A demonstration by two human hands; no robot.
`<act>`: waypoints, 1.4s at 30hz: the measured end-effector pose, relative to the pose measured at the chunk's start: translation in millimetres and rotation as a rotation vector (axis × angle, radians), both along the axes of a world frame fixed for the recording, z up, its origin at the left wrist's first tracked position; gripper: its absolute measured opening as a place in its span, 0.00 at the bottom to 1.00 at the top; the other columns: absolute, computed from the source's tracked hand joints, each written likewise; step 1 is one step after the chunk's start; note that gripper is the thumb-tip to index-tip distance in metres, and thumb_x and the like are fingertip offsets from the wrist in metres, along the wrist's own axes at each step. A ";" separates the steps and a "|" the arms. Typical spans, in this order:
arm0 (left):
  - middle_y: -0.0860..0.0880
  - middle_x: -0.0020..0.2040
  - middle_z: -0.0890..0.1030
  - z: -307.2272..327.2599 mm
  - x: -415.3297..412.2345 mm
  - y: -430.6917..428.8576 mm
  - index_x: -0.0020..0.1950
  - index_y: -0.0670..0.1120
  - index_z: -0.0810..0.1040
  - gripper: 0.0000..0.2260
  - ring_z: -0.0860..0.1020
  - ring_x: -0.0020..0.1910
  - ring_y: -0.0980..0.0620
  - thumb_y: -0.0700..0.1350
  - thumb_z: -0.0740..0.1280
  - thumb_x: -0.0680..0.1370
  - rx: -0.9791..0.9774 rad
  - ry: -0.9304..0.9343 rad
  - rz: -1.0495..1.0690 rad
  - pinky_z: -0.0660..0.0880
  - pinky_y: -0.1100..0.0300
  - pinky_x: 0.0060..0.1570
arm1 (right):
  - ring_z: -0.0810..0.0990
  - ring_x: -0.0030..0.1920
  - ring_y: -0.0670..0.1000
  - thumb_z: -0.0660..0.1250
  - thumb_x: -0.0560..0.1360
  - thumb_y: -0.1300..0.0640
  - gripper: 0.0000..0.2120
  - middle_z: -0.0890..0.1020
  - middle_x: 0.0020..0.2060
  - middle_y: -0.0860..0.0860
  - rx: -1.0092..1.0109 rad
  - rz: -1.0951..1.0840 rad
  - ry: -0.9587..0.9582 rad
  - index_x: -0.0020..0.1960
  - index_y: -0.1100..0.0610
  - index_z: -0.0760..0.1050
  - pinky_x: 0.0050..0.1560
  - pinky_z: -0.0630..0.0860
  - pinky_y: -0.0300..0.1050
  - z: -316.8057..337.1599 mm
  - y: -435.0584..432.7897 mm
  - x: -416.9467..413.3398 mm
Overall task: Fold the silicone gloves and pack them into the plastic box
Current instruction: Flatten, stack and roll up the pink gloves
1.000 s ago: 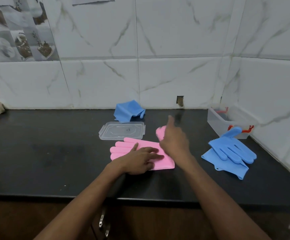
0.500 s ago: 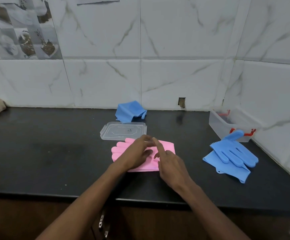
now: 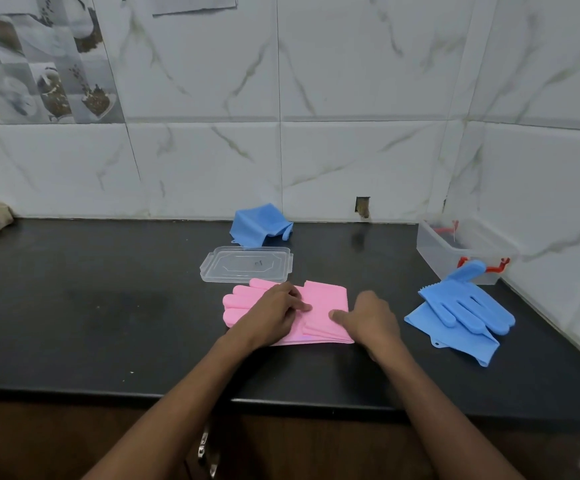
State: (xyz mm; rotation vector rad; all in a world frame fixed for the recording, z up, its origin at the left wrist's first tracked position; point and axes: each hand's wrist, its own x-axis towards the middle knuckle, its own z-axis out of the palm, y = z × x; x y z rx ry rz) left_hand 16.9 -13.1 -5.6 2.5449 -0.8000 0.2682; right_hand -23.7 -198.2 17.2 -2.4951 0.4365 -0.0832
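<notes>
Silicone in soft pink, the folded glove (image 3: 323, 306) lies flat on the black countertop (image 3: 91, 306), its cuff doubled over. Left hand (image 3: 274, 313) and right hand (image 3: 371, 320) press on it with flattened fingers, gripping nothing. Ridged blue gloves (image 3: 461, 313) lie beside the clear plastic box (image 3: 454, 251), a clear lid (image 3: 247, 265) behind, under marbled white wall tiles (image 3: 350, 98).

Pink gloves (image 3: 323, 306) are lying half-folded mid-counter; blue gloves (image 3: 465, 313) are lying flat beside the clear box (image 3: 454, 251) standing open at the right.
</notes>
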 end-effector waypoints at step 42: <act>0.41 0.35 0.82 35.8 13.9 66.5 0.38 0.35 0.80 0.18 0.76 0.33 0.48 0.51 0.76 0.70 -0.629 0.237 0.642 0.70 0.56 0.33 | 0.63 0.72 0.65 0.60 0.80 0.53 0.34 0.50 0.77 0.63 -0.332 0.604 -0.239 0.79 0.47 0.44 0.63 0.70 0.57 -16.2 111.9 -20.3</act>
